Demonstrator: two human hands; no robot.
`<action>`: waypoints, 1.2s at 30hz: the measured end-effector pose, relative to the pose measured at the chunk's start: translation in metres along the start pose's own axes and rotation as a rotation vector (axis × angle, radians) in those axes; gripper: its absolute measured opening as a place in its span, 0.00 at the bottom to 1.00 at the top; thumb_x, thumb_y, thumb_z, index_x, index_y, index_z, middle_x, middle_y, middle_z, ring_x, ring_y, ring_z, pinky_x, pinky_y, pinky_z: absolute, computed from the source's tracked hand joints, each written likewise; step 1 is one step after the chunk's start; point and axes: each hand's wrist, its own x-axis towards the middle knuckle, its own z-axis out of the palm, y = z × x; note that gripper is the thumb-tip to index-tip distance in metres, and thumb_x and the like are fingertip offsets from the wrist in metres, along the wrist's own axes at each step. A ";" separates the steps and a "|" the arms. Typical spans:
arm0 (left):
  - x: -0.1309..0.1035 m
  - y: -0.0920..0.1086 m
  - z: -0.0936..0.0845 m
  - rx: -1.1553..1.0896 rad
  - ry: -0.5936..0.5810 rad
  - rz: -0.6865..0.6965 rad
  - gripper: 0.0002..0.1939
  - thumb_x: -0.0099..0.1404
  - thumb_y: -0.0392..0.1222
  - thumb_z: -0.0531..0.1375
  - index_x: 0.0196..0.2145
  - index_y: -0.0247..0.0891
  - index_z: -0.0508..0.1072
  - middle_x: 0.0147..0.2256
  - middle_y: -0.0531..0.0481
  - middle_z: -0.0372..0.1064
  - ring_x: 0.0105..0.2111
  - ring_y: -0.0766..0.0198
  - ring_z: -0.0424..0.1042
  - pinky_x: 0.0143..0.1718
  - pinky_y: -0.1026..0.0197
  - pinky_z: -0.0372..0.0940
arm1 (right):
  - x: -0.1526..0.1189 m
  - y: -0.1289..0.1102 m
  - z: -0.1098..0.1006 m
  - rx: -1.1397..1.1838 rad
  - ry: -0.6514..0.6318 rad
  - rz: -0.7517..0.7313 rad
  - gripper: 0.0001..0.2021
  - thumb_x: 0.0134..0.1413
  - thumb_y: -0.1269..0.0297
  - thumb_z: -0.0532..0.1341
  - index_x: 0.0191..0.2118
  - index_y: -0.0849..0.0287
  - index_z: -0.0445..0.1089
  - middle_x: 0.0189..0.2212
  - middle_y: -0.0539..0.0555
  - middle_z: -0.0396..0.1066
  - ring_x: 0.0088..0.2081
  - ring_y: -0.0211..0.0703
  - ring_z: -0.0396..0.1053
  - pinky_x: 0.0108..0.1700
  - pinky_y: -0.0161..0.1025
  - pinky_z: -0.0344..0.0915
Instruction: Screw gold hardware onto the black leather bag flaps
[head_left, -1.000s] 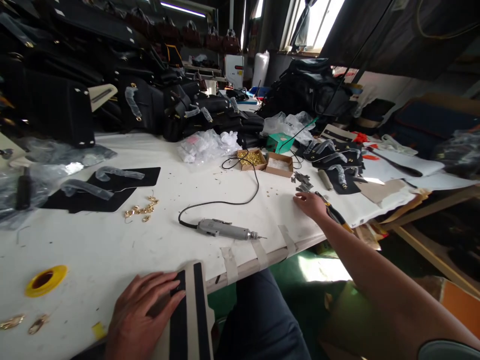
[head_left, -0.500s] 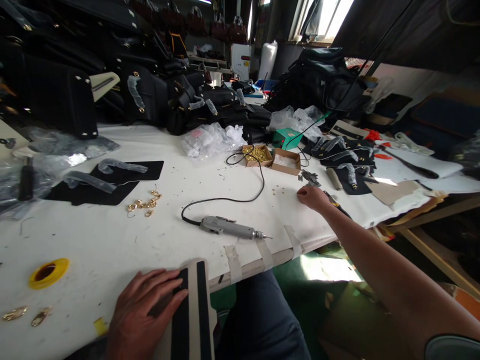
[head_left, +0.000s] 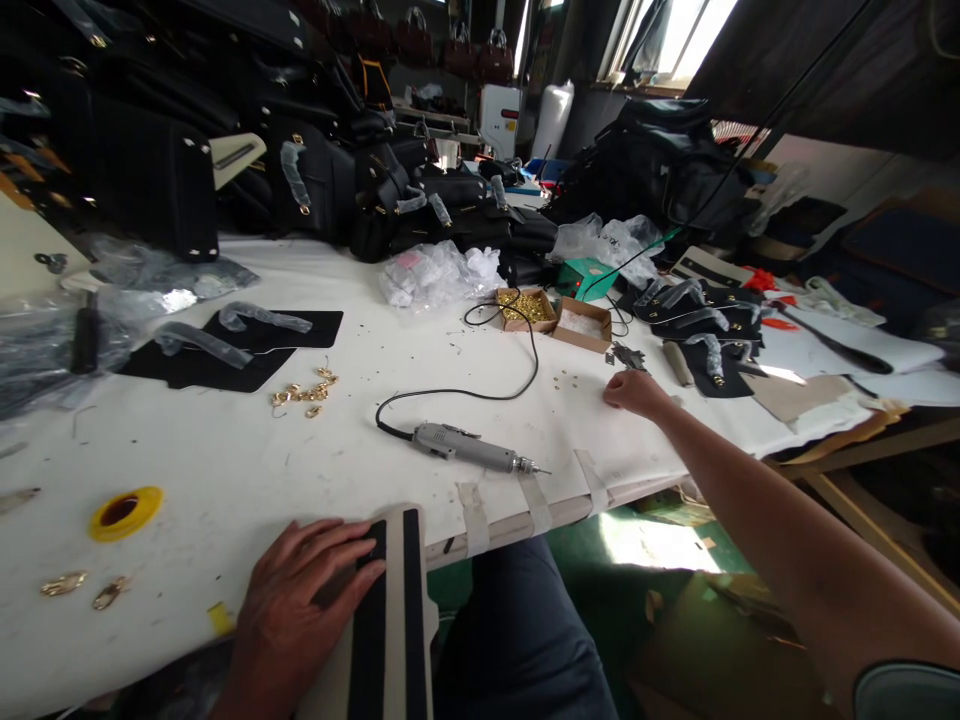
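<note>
My left hand point(head_left: 311, 600) lies with its fingers stretched out over a beige panel with black stripes point(head_left: 396, 610) at the table's front edge. My right hand point(head_left: 634, 393) is reached out to the right side of the table, its fingers curled together. What they hold, if anything, is hidden. Just beyond it lies a pile of small dark metal plates point(head_left: 627, 356). A few small brass pieces point(head_left: 565, 379) are scattered to its left. Between my hands rests a grey electric screwdriver point(head_left: 469, 447), its bit pointing right and its cord running back.
Cardboard boxes hold brass hardware point(head_left: 525, 306) and small clear pieces point(head_left: 581, 323), beside a green power box point(head_left: 589, 278). Gold clasps point(head_left: 306, 394), a yellow tape roll point(head_left: 125, 513) and black panels point(head_left: 277, 335) lie leftward. Black bags point(head_left: 142, 180) are piled behind.
The view has shifted, moving the table items slightly rightward. A black-and-yellow tool seen beside my right wrist is no longer visible. My left hand stays on the striped panel.
</note>
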 end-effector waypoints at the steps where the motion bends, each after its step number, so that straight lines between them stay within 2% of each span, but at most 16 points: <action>1: 0.000 0.000 0.000 -0.001 0.002 0.002 0.12 0.68 0.57 0.64 0.39 0.50 0.84 0.45 0.51 0.84 0.49 0.47 0.78 0.59 0.40 0.67 | -0.002 0.000 0.002 0.023 -0.005 -0.008 0.04 0.42 0.69 0.66 0.27 0.60 0.79 0.22 0.54 0.74 0.27 0.44 0.69 0.31 0.40 0.61; 3: 0.000 0.000 0.000 -0.003 0.007 0.006 0.13 0.68 0.58 0.64 0.39 0.50 0.84 0.45 0.51 0.84 0.48 0.47 0.78 0.60 0.39 0.66 | -0.007 -0.001 0.005 0.085 -0.005 -0.026 0.06 0.43 0.68 0.65 0.30 0.61 0.79 0.23 0.53 0.75 0.27 0.43 0.69 0.31 0.39 0.61; 7: 0.000 0.000 0.000 -0.005 0.007 0.009 0.13 0.68 0.59 0.64 0.40 0.51 0.84 0.45 0.51 0.83 0.48 0.47 0.78 0.61 0.38 0.65 | -0.009 -0.005 0.018 0.265 -0.005 -0.056 0.17 0.51 0.67 0.63 0.47 0.62 0.79 0.28 0.53 0.78 0.28 0.40 0.70 0.31 0.36 0.63; 9: 0.000 0.000 0.001 -0.001 0.009 0.017 0.13 0.68 0.59 0.65 0.40 0.51 0.84 0.46 0.51 0.83 0.49 0.47 0.78 0.61 0.38 0.65 | -0.005 -0.010 0.027 0.358 -0.022 -0.068 0.19 0.56 0.63 0.61 0.51 0.63 0.78 0.29 0.53 0.79 0.28 0.39 0.70 0.31 0.34 0.65; 12: -0.001 -0.002 0.001 0.014 0.005 0.026 0.15 0.68 0.60 0.65 0.40 0.49 0.84 0.46 0.50 0.83 0.50 0.48 0.77 0.61 0.40 0.65 | 0.004 -0.018 0.040 0.452 -0.036 -0.069 0.17 0.59 0.60 0.61 0.49 0.62 0.79 0.27 0.52 0.78 0.26 0.37 0.69 0.29 0.33 0.65; 15: -0.003 -0.004 0.001 0.026 -0.003 0.044 0.15 0.69 0.59 0.65 0.41 0.49 0.84 0.46 0.50 0.83 0.50 0.49 0.77 0.62 0.42 0.64 | 0.012 -0.025 0.048 0.484 -0.027 -0.046 0.14 0.56 0.62 0.63 0.44 0.60 0.80 0.22 0.49 0.75 0.24 0.37 0.68 0.26 0.31 0.62; 19: -0.004 -0.005 0.001 0.032 0.002 0.069 0.13 0.69 0.57 0.65 0.42 0.48 0.83 0.46 0.50 0.83 0.50 0.49 0.76 0.62 0.41 0.62 | 0.016 -0.031 0.050 0.466 -0.026 -0.012 0.09 0.52 0.66 0.64 0.37 0.59 0.81 0.17 0.48 0.71 0.21 0.37 0.66 0.25 0.32 0.61; 23: -0.004 -0.005 0.001 0.038 0.005 0.072 0.13 0.70 0.58 0.64 0.42 0.48 0.82 0.46 0.50 0.82 0.50 0.48 0.76 0.63 0.39 0.60 | 0.016 -0.038 0.048 0.413 -0.026 0.020 0.08 0.49 0.68 0.64 0.35 0.59 0.81 0.16 0.47 0.69 0.20 0.38 0.66 0.25 0.33 0.61; 27: -0.002 -0.004 0.002 0.025 -0.003 0.078 0.13 0.70 0.57 0.65 0.42 0.49 0.82 0.47 0.50 0.82 0.50 0.48 0.76 0.61 0.40 0.62 | 0.016 -0.042 0.048 0.334 0.013 0.033 0.08 0.47 0.70 0.64 0.34 0.58 0.81 0.19 0.49 0.73 0.23 0.39 0.68 0.28 0.34 0.61; 31: -0.002 -0.003 0.001 0.036 0.015 0.090 0.12 0.70 0.57 0.64 0.42 0.49 0.82 0.46 0.51 0.82 0.50 0.48 0.76 0.62 0.40 0.60 | 0.014 -0.042 0.047 0.251 0.078 0.040 0.08 0.46 0.67 0.66 0.35 0.57 0.81 0.29 0.53 0.79 0.30 0.43 0.72 0.31 0.35 0.60; 34: -0.001 -0.003 0.001 0.034 0.018 0.092 0.13 0.71 0.57 0.63 0.42 0.49 0.81 0.46 0.51 0.82 0.49 0.48 0.76 0.61 0.40 0.60 | 0.009 -0.040 0.045 0.226 0.106 0.010 0.09 0.50 0.64 0.66 0.37 0.56 0.81 0.35 0.54 0.81 0.35 0.45 0.73 0.34 0.36 0.61; 36: -0.001 -0.002 0.000 0.031 0.020 0.099 0.13 0.71 0.58 0.63 0.42 0.49 0.81 0.46 0.52 0.82 0.49 0.48 0.76 0.61 0.41 0.61 | 0.005 -0.038 0.045 0.227 0.102 -0.028 0.09 0.53 0.61 0.65 0.37 0.56 0.81 0.35 0.54 0.81 0.36 0.44 0.73 0.35 0.35 0.62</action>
